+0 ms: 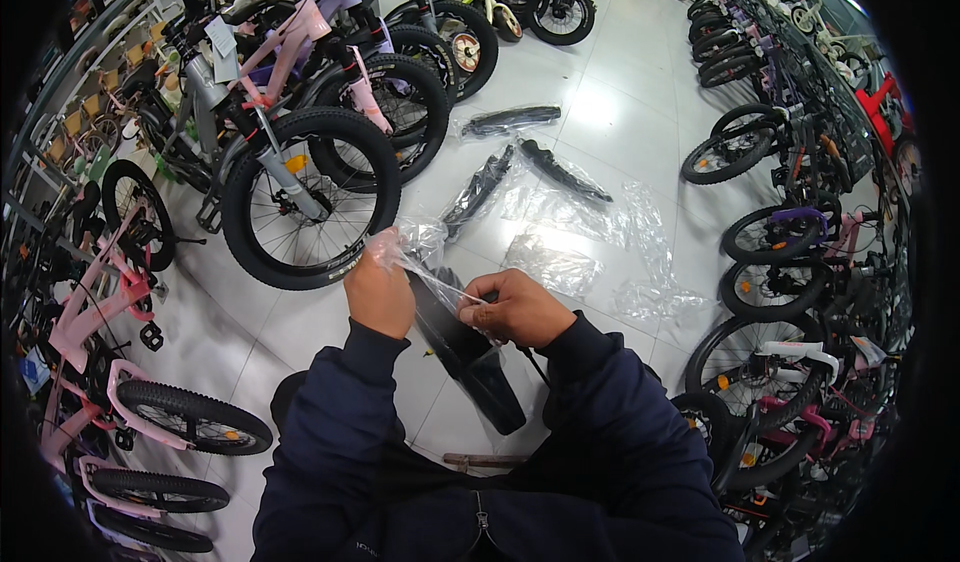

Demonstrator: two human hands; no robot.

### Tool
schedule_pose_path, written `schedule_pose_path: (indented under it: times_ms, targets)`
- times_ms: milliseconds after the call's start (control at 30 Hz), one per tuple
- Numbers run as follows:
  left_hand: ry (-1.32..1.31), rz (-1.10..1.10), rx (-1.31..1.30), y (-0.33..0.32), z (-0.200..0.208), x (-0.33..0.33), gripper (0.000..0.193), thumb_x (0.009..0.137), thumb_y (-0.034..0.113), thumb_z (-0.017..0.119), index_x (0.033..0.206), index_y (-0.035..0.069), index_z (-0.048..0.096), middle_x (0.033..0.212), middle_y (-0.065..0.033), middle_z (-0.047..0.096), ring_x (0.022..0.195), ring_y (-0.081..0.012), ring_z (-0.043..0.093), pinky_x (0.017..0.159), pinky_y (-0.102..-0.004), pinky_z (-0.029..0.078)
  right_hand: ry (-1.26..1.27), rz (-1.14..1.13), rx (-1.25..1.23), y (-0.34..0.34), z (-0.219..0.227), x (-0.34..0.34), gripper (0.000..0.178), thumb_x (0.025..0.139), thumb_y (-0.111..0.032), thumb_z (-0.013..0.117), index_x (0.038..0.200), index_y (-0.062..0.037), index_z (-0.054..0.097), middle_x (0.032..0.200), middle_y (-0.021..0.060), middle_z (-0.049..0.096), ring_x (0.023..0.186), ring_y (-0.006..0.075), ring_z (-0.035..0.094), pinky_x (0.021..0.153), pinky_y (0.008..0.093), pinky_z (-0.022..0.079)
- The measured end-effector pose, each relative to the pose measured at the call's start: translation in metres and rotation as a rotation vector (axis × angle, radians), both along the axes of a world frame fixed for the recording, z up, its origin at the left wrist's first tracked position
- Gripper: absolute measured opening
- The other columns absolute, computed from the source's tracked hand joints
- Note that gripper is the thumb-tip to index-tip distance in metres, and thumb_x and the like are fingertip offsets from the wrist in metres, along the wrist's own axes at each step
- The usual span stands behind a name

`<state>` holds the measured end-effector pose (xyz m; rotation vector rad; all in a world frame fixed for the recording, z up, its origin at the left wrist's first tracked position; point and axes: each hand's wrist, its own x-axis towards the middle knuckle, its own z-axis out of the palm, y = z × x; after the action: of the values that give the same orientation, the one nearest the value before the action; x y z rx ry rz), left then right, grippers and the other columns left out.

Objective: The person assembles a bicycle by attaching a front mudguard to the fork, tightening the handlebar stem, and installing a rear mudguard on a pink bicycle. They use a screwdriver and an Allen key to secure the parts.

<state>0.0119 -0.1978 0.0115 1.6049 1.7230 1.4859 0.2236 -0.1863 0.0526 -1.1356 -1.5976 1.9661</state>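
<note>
My left hand (380,290) is closed on a bunched edge of a clear plastic bag (425,274). My right hand (520,307) pinches the same plastic, which is drawn taut between both hands. Below the plastic, a long black bicycle mudguard (450,327) slants down towards my lap, its lower end broad and glossy. How far the bag covers it I cannot tell. On the floor ahead lie more long black parts that look like mudguards: one in clear wrap (480,194), a toothed-edged one (565,172) beside it, and a farther one (512,120).
Crumpled clear plastic (650,247) is spread over the white tiled floor (612,92). A fat-tyred bicycle wheel (312,199) stands close to my left hand. Pink-framed bicycles (100,322) line the left side. A row of bicycles (770,287) runs along the right.
</note>
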Motion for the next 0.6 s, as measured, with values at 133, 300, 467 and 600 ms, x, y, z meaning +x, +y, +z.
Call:
schedule_pose_path:
  times_ms: [133, 300, 467, 600]
  targets:
    - [-0.383, -0.141, -0.15, 0.005, 0.0, -0.009, 0.024, 0.098, 0.004, 0.051, 0.114, -0.006, 0.065, 0.086, -0.01, 0.07, 0.074, -0.0153, 0.065, 0.069, -0.0288, 0.052, 0.022, -0.016, -0.021, 0.001, -0.001, 0.003, 0.015, 0.094, -0.015, 0.07, 0.091, -0.0008, 0.068, 0.067, -0.0011, 0.057, 0.056, 0.0067, 0.051, 0.052, 0.0228, 0.04]
    - [-0.613, -0.286, -0.239, 0.01, 0.0, -0.014, 0.023, 0.1, 0.007, 0.05, 0.112, -0.005, 0.065, 0.076, -0.0051, 0.063, 0.067, -0.0113, 0.058, 0.063, -0.0259, 0.048, 0.011, -0.18, 0.364, 0.003, -0.016, -0.002, 0.015, 0.094, -0.014, 0.069, 0.091, 0.0002, 0.066, 0.074, 0.0025, 0.063, 0.064, 0.0127, 0.058, 0.06, 0.0264, 0.047]
    - [-0.611, -0.269, -0.278, 0.007, 0.001, -0.011, 0.024, 0.097, 0.005, 0.05, 0.111, -0.005, 0.066, 0.076, -0.0047, 0.064, 0.065, -0.0103, 0.058, 0.061, -0.0251, 0.047, 0.109, -0.275, 0.855, 0.001, -0.032, -0.009, 0.016, 0.095, -0.014, 0.068, 0.093, 0.0011, 0.065, 0.077, 0.0077, 0.067, 0.071, 0.0218, 0.061, 0.068, 0.0327, 0.05]
    - [-0.155, -0.123, -0.026, 0.006, 0.006, -0.003, 0.024, 0.095, 0.003, 0.054, 0.114, -0.003, 0.066, 0.089, -0.0104, 0.068, 0.079, -0.0206, 0.066, 0.076, -0.0304, 0.052, -0.047, -0.238, 0.599, -0.002, -0.027, -0.005, 0.017, 0.096, -0.015, 0.068, 0.09, 0.0007, 0.063, 0.077, 0.0078, 0.066, 0.07, 0.0173, 0.06, 0.067, 0.0303, 0.049]
